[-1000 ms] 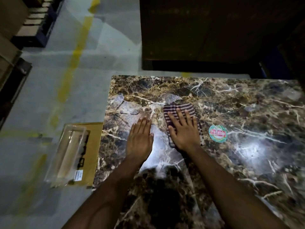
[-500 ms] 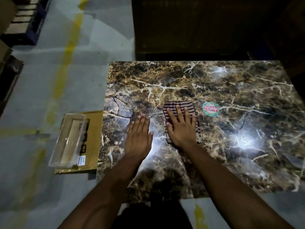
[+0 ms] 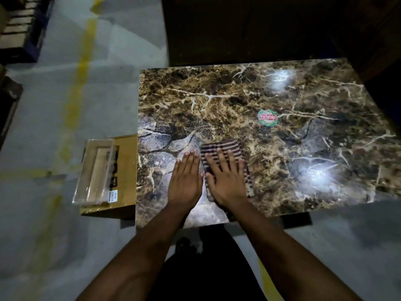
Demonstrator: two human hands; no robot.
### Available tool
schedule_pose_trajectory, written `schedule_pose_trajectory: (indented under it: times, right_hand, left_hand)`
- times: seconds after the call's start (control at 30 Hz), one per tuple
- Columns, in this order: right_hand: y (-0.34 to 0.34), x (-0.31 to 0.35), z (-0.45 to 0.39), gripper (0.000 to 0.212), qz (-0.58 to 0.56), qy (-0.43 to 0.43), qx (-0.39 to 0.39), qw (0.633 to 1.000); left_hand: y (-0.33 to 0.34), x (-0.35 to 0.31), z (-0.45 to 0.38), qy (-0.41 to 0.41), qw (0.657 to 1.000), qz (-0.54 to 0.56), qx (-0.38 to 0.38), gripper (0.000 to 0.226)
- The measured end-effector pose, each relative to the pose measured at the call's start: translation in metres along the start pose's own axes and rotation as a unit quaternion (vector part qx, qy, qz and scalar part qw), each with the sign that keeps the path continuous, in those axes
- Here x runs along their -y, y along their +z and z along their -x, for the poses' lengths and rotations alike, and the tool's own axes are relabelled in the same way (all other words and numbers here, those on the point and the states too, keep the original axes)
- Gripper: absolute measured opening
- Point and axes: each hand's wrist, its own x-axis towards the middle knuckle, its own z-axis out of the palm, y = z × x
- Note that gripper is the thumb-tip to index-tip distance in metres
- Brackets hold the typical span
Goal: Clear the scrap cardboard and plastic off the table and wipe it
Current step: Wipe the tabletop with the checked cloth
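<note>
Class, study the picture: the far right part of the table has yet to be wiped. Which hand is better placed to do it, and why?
The right hand. It already presses flat on the striped cloth and lies nearer that side. The left hand rests on the bare table with no cloth under it.

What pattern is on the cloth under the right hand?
Dark and pale stripes, on the cloth under the right hand; head view, the only one.

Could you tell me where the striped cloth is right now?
In the head view, the striped cloth lies flat on the marble table near its front edge, under the right hand.
</note>
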Motion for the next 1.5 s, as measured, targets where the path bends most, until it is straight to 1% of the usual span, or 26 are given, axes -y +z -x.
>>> schedule_pose_trajectory:
  times: [0.07,0.13,0.23,0.3,0.33,0.4,0.47,0.53,0.63,0.7,0.73,0.8,0.87,0.93,1.03,1.1,1.13,1.17,1.23,1.3,1.33,1.4,1.5]
  right_hand:
    - [0.006,-0.005,0.032,0.062,0.015,-0.027,0.011,0.999]
    - [0.007,-0.03,0.053,0.062,0.021,-0.025,0.014,0.999]
    - [0.004,-0.045,0.046,0.062,0.018,0.037,0.006,0.999]
    - [0.006,-0.023,0.038,0.064,0.001,0.075,0.0,0.997]
    - [0.008,-0.009,0.041,0.064,-0.006,0.074,-0.005,0.997]
    - [0.014,0.006,0.057,0.063,-0.013,0.035,0.001,0.999]
    - [0.014,-0.009,0.076,0.062,0.001,-0.003,0.023,1.0]
    - [0.009,-0.043,0.08,0.063,0.021,-0.002,0.028,0.999]
    - [0.001,-0.072,0.048,0.065,0.021,0.069,0.008,0.997]
    - [0.0,-0.058,0.027,0.064,0.009,0.088,-0.008,0.996]
    - [0.0,-0.047,0.022,0.064,0.002,0.078,-0.015,0.997]
    - [0.002,-0.037,0.029,0.063,-0.006,0.03,-0.014,0.999]
    - [0.001,-0.055,0.044,0.062,0.016,-0.02,-0.006,1.0]
    - [-0.003,-0.087,0.045,0.061,0.032,-0.034,0.002,0.999]
    - [-0.013,-0.112,0.002,0.062,0.029,0.022,-0.014,0.999]
    - [-0.018,-0.099,-0.03,0.063,0.01,0.06,-0.024,0.998]
    - [-0.019,-0.09,-0.039,0.063,0.003,0.06,-0.03,0.998]
    - [-0.018,-0.084,-0.044,0.063,0.002,0.043,-0.027,0.999]
    - [-0.017,-0.087,-0.036,0.063,0.015,-0.031,-0.005,0.999]
    - [-0.019,-0.11,-0.026,0.061,0.033,-0.094,0.006,0.995]
    - [-0.022,-0.124,-0.029,0.061,0.044,-0.103,0.009,0.994]
    - [-0.029,-0.144,-0.055,0.061,0.047,-0.082,0.0,0.996]
    - [-0.041,-0.133,-0.118,0.063,0.018,0.009,-0.018,1.0]
  left_hand:
    - [0.003,-0.001,0.007,0.006,1.0,-0.001,-0.003,0.058]
    - [0.004,-0.003,0.016,0.012,1.0,0.01,-0.007,0.056]
    - [0.008,-0.006,0.025,0.011,1.0,0.013,-0.013,0.055]
    - [0.01,-0.006,0.026,0.008,1.0,0.012,-0.016,0.055]
    - [0.011,-0.007,0.025,0.006,1.0,0.011,-0.018,0.055]
    - [0.012,-0.008,0.025,0.001,1.0,0.013,-0.021,0.055]
    - [0.011,-0.009,0.025,-0.002,1.0,0.013,-0.023,0.055]
    - [0.01,-0.012,0.025,-0.008,1.0,0.011,-0.021,0.056]
    - [0.008,-0.02,0.021,0.002,1.0,0.013,-0.024,0.058]
    - [0.011,-0.026,0.013,0.015,1.0,0.013,-0.022,0.058]
    - [0.013,-0.029,0.008,0.015,1.0,0.01,-0.023,0.058]
    - [0.013,-0.034,-0.002,0.012,1.0,0.012,-0.015,0.057]
    - [0.013,-0.038,-0.014,0.015,1.0,0.015,-0.011,0.057]
    - [0.012,-0.04,-0.023,0.017,1.0,0.019,-0.011,0.057]
    - [0.01,-0.044,-0.035,0.002,1.0,0.022,-0.018,0.058]
    - [0.009,-0.046,-0.046,-0.009,1.0,0.022,-0.02,0.058]
    - [0.009,-0.048,-0.05,-0.012,1.0,0.021,-0.019,0.058]
    - [0.009,-0.05,-0.057,-0.013,1.0,0.02,-0.018,0.058]
    - [0.01,-0.053,-0.07,-0.021,0.999,0.025,-0.019,0.058]
    - [0.009,-0.057,-0.086,-0.046,0.998,0.034,-0.023,0.058]
    - [0.009,-0.059,-0.094,-0.058,0.997,0.034,-0.026,0.058]
    - [0.009,-0.063,-0.107,-0.07,0.997,0.034,-0.024,0.058]
    - [0.006,-0.067,-0.131,-0.072,0.996,0.029,-0.032,0.058]
